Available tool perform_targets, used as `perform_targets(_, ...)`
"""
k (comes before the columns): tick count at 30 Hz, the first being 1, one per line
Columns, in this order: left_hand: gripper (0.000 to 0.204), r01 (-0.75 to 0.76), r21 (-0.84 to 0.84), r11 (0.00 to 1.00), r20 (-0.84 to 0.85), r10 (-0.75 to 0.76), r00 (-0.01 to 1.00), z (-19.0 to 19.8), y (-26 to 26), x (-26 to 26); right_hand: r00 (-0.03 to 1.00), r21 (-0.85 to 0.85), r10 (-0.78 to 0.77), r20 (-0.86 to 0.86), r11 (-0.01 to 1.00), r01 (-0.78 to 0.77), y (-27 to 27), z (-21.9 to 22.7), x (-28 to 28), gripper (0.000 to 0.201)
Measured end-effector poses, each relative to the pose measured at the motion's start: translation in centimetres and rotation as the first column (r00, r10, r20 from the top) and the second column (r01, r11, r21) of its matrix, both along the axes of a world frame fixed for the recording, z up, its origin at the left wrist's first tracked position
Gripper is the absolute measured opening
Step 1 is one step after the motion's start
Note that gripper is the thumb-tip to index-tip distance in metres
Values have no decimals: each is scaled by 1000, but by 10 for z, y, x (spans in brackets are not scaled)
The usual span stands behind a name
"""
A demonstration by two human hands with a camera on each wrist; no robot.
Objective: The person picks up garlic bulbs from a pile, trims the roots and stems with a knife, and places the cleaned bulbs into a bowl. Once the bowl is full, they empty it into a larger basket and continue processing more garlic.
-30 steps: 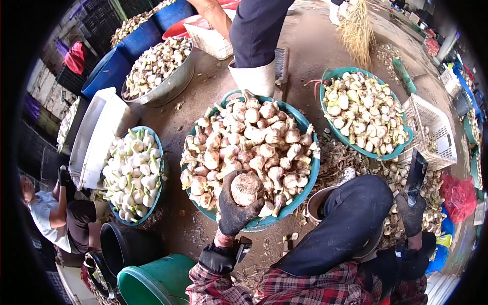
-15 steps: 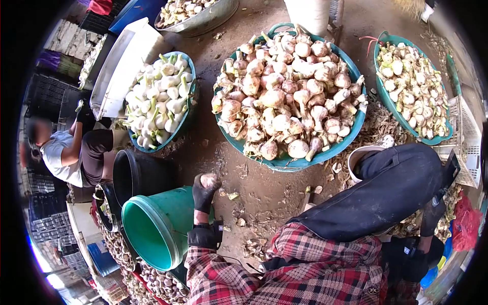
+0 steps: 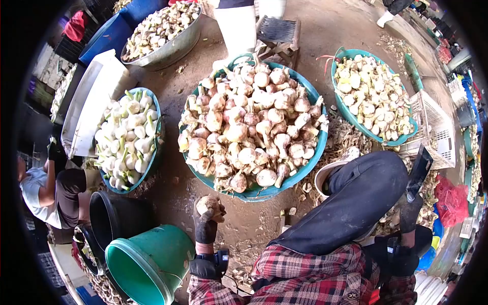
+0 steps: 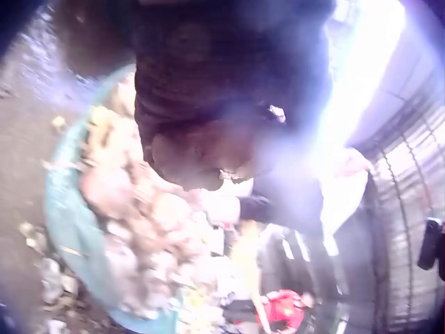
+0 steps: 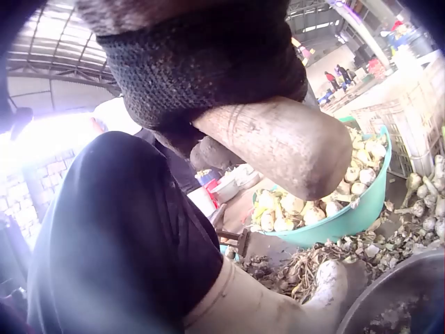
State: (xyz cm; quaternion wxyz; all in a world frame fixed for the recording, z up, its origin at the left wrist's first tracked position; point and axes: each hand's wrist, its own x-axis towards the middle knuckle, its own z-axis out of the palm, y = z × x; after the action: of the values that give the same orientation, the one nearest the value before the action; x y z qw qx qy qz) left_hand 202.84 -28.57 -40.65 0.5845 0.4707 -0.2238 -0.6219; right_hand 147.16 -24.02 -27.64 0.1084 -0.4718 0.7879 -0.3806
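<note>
My left hand [image 3: 206, 219], in a dark glove, grips a dirty garlic bulb [image 3: 208, 204] above the bare ground, between the green bucket [image 3: 152, 256] and the big teal basin [image 3: 308, 168] heaped with unpeeled garlic. In the left wrist view the glove and the bulb [image 4: 201, 153] are blurred. My right hand [image 3: 409, 207], also gloved, holds a broad knife [image 3: 418, 172] upright past my raised knee [image 3: 356, 203]. The right wrist view shows those fingers curled round the knife's wooden handle [image 5: 278, 142].
A basin of white trimmed garlic [image 3: 127, 134] stands at the left, another basin [image 3: 371, 96] at the right by a white basket [image 3: 437, 127]. A black bucket [image 3: 112, 218] adjoins the green one. A seated person [image 3: 46, 193] is at far left; a white boot [image 3: 236, 25] and stool [image 3: 277, 33] are beyond.
My left hand lifted the bulb off the big basin's heap and brought it back toward me, by the green bucket. The right hand keeps hold of the knife.
</note>
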Motion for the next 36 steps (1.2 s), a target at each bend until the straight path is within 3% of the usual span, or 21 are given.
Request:
perform_targets(1,61,43,-89,995,-41,-46,998,31,-22,-17,1000,-21,-4,2,1000,4,-2,6,6,17)
perform_targets(3,72,176,-166,970,174,-147,974,85,-57,-47,945,27,-76,320,997,71,-5,23,23,15)
perform_targets(5,85,315,-212,925,499,-175,849,128,-89,-80,932,45,-140,335,990,133,-11,34,36,14)
perform_targets(7,80,483,-343,806,760,-64,647,164,-113,-118,994,-79,15,106,997,-7,-8,42,42,16)
perform_targets(9,78,619,-353,702,788,-134,601,201,-126,-158,986,-92,34,165,996,-19,-12,64,60,18)
perform_targets(10,76,670,-409,620,818,-76,570,223,-129,-182,998,-31,45,45,999,-43,-15,98,78,17)
perform_targets(13,75,809,-404,427,836,-187,516,267,-128,-251,969,-258,214,-123,936,-239,-14,122,79,20)
perform_targets(14,77,844,-405,351,825,-258,503,270,-129,-273,952,-238,235,-198,930,-279,-9,136,78,24)
perform_targets(15,77,876,-454,162,868,-143,476,282,-127,-293,923,-211,285,-260,916,-342,-4,136,67,27)
perform_targets(17,74,895,-441,64,881,-160,445,280,-123,-331,906,-127,295,-303,930,-345,11,149,54,31)
perform_targets(18,67,912,-399,92,890,-199,410,280,-117,-349,920,-133,253,-299,944,-303,19,149,49,31)
perform_targets(20,66,923,-382,49,894,-235,382,272,-103,-381,895,-38,168,-413,979,-201,33,143,37,28)
perform_targets(25,63,940,-337,-48,902,-302,308,238,-69,-451,906,-49,39,-421,997,-66,73,110,-5,22)
perform_targets(29,61,952,-288,-108,895,-383,227,209,-44,-494,924,27,76,-376,997,-71,110,70,-41,33)
perform_targets(30,56,958,-260,-123,870,-459,177,199,-40,-503,924,3,42,-379,999,-44,115,66,-47,31)
perform_targets(33,53,959,-211,-190,869,-485,95,187,-30,-525,926,-125,-80,-369,992,36,123,38,-66,26)
perform_targets(35,60,918,-138,-371,573,-786,-232,192,-19,-529,946,4,-133,-296,990,140,133,10,-83,21)
perform_targets(36,66,907,-168,-386,732,-665,-147,190,-13,-534,930,101,-178,-321,970,221,139,-16,-98,21)
